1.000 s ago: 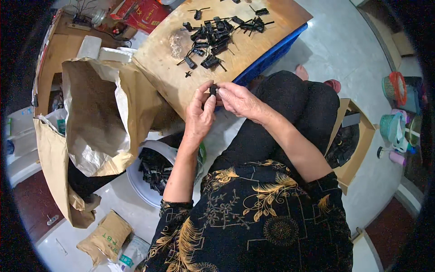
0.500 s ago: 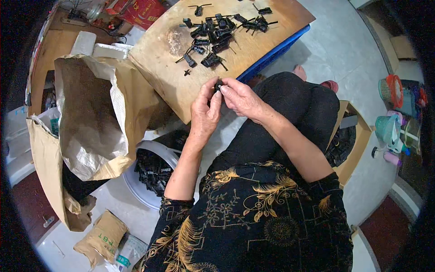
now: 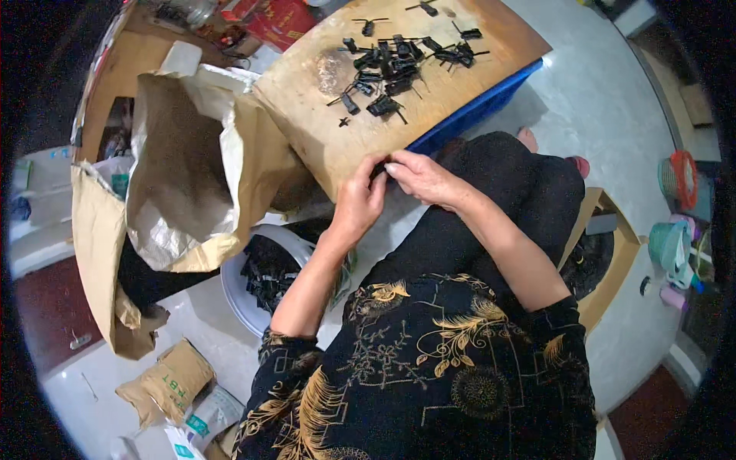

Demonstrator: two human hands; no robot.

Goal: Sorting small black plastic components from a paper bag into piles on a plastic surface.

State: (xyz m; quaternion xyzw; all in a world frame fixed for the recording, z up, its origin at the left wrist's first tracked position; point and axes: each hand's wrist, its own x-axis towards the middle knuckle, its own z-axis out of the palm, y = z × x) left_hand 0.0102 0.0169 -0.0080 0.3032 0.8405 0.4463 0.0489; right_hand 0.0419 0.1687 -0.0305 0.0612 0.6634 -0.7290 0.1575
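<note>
Between the fingertips of both hands is a small black plastic part [image 3: 378,169], mostly covered by the fingers. My left hand [image 3: 361,198] is closed on its left side; my right hand [image 3: 426,179] pinches it from the right. Both hands are just off the near edge of a worn wooden board [image 3: 307,138]. On the board lies a loose pile of black plastic parts [image 3: 395,65] with thin rods sticking out. A tiny black cross-shaped piece [image 3: 343,122] lies apart from them, nearer to my hands.
A large open paper sack [image 3: 184,169] stands left of the board. Below it is a white bucket [image 3: 230,287] of black parts, beside my left forearm. An open cardboard box [image 3: 613,284] with black items sits right of my legs. Under the board is a blue support [image 3: 479,107].
The view has shifted, so the board and sack appear farther right. Both hands stay together on the black part, which the fingers now cover more.
</note>
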